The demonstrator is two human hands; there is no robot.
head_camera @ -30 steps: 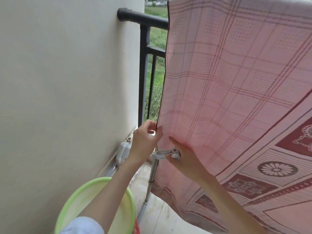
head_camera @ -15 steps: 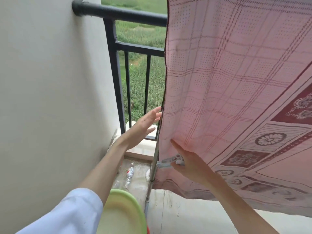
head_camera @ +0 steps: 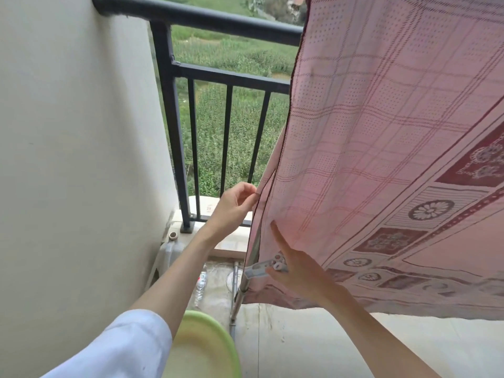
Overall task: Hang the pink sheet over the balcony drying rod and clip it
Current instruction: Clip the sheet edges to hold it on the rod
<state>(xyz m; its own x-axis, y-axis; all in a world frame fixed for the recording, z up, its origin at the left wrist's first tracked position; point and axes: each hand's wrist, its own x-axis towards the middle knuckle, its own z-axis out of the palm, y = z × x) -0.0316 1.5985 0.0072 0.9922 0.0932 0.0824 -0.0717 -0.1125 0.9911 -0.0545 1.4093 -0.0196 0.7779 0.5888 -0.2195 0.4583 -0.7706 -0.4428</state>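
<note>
The pink sheet (head_camera: pixel 381 148), checked with dark red floral panels, hangs down from above the frame and fills the right side. The drying rod that carries it is out of view. My left hand (head_camera: pixel 234 205) pinches the sheet's left edge between thumb and fingers. My right hand (head_camera: pixel 297 271) presses against the front of the sheet lower down, forefinger pointing up, and holds a pale grey clip (head_camera: pixel 266 267) in its fingers. A metal stand pole (head_camera: pixel 240 290) shows just under the sheet's left edge.
A cream wall (head_camera: pixel 76 159) closes the left side. The black balcony railing (head_camera: pixel 201 19) runs behind, with green fields beyond. A light green basin (head_camera: pixel 207 347) sits below my left arm. A white jug (head_camera: pixel 170 249) and a plastic bottle (head_camera: pixel 201 285) lie on the wet floor.
My left hand was open beside the sheet's edge and has now closed on it. My view has swung left and nearer. My right hand keeps the clip against the sheet.
</note>
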